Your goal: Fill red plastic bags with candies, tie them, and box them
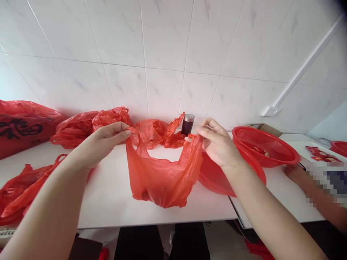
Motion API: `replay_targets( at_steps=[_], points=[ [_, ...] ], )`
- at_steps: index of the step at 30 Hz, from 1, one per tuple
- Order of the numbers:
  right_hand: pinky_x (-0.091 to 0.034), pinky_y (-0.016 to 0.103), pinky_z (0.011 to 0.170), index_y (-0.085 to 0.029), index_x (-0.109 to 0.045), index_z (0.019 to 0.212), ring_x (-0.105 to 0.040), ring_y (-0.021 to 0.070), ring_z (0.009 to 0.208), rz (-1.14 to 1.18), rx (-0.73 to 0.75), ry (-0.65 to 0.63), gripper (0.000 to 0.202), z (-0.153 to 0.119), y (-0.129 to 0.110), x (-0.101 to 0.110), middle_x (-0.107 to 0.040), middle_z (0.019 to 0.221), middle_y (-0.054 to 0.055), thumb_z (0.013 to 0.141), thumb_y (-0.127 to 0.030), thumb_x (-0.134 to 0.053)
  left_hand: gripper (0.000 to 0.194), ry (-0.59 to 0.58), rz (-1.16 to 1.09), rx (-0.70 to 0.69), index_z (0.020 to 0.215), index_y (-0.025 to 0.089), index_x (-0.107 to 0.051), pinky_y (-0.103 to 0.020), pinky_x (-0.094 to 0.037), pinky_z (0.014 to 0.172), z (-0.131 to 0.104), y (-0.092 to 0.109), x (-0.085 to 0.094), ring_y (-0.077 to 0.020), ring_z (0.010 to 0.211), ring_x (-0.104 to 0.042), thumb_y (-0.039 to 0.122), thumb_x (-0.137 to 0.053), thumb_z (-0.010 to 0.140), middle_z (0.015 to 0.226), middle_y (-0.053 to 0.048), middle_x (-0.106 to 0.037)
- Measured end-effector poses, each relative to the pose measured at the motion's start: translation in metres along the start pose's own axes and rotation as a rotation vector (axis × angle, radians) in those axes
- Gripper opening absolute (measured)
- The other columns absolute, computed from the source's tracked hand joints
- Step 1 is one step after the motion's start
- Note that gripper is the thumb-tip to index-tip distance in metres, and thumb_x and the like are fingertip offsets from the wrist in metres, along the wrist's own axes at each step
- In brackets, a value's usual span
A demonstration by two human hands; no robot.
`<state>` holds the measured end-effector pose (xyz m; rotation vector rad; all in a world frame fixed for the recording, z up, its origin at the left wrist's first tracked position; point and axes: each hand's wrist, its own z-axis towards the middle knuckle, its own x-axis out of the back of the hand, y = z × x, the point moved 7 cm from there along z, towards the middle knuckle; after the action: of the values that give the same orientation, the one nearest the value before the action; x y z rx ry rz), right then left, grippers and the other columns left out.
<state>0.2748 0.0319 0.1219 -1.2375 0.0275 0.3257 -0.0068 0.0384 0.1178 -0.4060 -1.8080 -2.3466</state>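
Observation:
Between my two hands hangs a thin red plastic bag, stretched by its handles above the white table. My left hand pinches one handle between thumb and fingers. The other handle is gripped by my right hand, thumb against the fingers. The bag sags in the middle, and a small dark patch shows near its lower left corner. Just behind my right hand and forearm stands a red plastic basket, partly hidden by them.
Several crumpled red bags line the tiled wall, beside a dark cylindrical container with a silver lid. More red bags lie at left. A second red basket holds small items. At right rests another person's arm near red packets.

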Motion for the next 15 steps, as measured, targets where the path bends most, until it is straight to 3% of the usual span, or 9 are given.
replay_targets(
  at_steps=[4,6,9,12,15],
  points=[
    [-0.057,0.032,0.077,-0.020,-0.047,0.076,-0.054,0.0076,0.068,-0.016,0.064,-0.075,0.028,0.007,-0.001,-0.016,-0.048,0.076,-0.006,0.075,-0.030,-0.074,0.016,-0.148,-0.455,0.045,0.082,0.018,-0.069,-0.035,-0.050,0.087,0.003,0.001,-0.023,-0.0243,0.098,-0.062,0.032,-0.062,0.082,0.106,-0.009,-0.068],
    [-0.056,0.029,0.071,-0.020,-0.049,0.078,-0.053,0.0075,0.067,-0.067,0.086,-0.153,0.026,0.012,-0.003,-0.028,-0.049,0.075,-0.005,0.077,-0.032,-0.072,0.018,-0.214,-0.602,0.107,0.078,0.019,-0.068,-0.039,-0.052,0.083,0.006,-0.002,-0.035,-0.0266,0.093,-0.065,0.034,-0.060,0.083,0.101,-0.010,-0.069],
    [-0.049,0.020,0.054,-0.020,-0.052,0.082,-0.052,0.0071,0.059,-0.213,0.091,-0.320,0.024,0.020,-0.005,-0.052,-0.051,0.071,-0.005,0.080,-0.037,-0.069,0.017,-0.212,-0.602,0.113,0.093,0.021,-0.069,-0.035,-0.053,0.076,0.010,-0.003,-0.043,-0.0223,0.081,-0.067,0.033,-0.063,0.082,0.089,-0.007,-0.069],
    [-0.041,0.017,0.048,-0.020,-0.053,0.084,-0.050,0.0068,0.055,-0.307,0.131,-0.421,0.025,0.029,-0.006,-0.076,-0.051,0.066,-0.006,0.081,-0.041,-0.067,0.040,-0.292,-0.471,0.142,0.115,0.026,-0.064,-0.033,-0.051,0.076,0.008,-0.005,-0.056,-0.0209,0.083,-0.065,0.027,-0.072,0.075,0.090,-0.005,-0.069],
    [-0.043,0.019,0.052,-0.019,-0.053,0.082,-0.050,0.0068,0.056,-0.309,0.166,-0.454,0.025,0.038,-0.003,-0.100,-0.051,0.066,-0.006,0.082,-0.040,-0.067,0.043,-0.452,-0.300,0.190,0.108,0.026,-0.065,-0.032,-0.049,0.072,0.000,-0.007,-0.077,-0.0218,0.083,-0.062,0.020,-0.077,0.067,0.082,-0.004,-0.065]
  ],
)
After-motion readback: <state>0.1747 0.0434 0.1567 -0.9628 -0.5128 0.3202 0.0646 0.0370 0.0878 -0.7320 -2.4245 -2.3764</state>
